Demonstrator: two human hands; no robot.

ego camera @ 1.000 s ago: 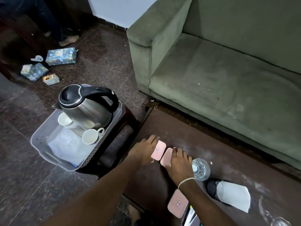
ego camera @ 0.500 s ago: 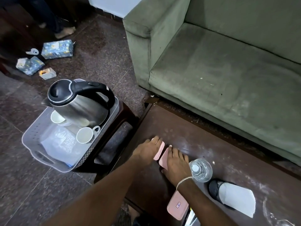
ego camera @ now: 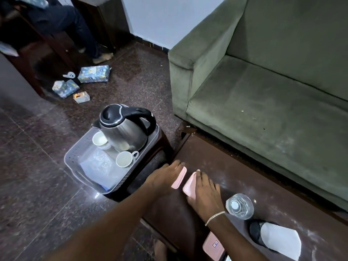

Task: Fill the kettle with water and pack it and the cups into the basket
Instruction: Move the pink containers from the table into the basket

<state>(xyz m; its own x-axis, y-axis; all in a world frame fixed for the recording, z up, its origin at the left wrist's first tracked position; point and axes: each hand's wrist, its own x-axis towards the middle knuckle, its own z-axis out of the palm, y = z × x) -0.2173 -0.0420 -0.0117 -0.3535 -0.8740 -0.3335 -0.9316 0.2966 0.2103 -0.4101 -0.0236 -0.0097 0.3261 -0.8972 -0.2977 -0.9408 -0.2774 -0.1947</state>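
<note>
A steel kettle (ego camera: 124, 129) with a black lid and handle stands in the grey perforated basket (ego camera: 75, 166), which sits on a dark stool. One white cup (ego camera: 124, 159) lies in the basket in front of the kettle, and another (ego camera: 99, 139) sits to its left. My left hand (ego camera: 163, 178) and right hand (ego camera: 205, 193) rest flat, palms down, on the brown table's left end, right of the basket. Neither hand holds anything. A pink pad (ego camera: 178, 178) lies beside my left thumb and a second pink pad (ego camera: 189, 185) beside my right.
A clear water bottle (ego camera: 239, 206) stands on the table (ego camera: 235, 176) by my right wrist, with a black-and-white object (ego camera: 276, 236) beyond it. A third pink pad (ego camera: 213, 245) lies at the table's near edge. The green sofa (ego camera: 263, 110) runs behind. Wrapped boxes (ego camera: 93, 73) and a seated person's legs are far left.
Both hands have stayed on the table's end. The two pink pads by my thumbs have tipped from flat toward their edges. The view has lifted, showing more floor and wall.
</note>
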